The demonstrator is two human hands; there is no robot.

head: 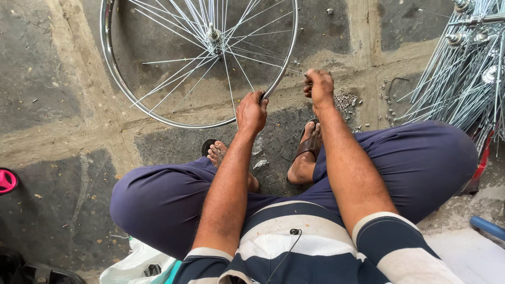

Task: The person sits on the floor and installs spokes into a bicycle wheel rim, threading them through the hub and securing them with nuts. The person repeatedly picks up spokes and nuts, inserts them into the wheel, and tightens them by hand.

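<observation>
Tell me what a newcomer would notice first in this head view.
First, the shiny bicycle wheel rim at top centre, standing on the paved ground. The left hand grips its lower edge, and the right hand pinches a spoke end beside it. At the right edge lies a bundle of loose spokes and hubs, with small metal nipples scattered by the right hand.

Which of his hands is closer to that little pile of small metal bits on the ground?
Right. The right hand is just left of the pile of small metal bits; the left hand grips the wheel rim, farther left.
</observation>
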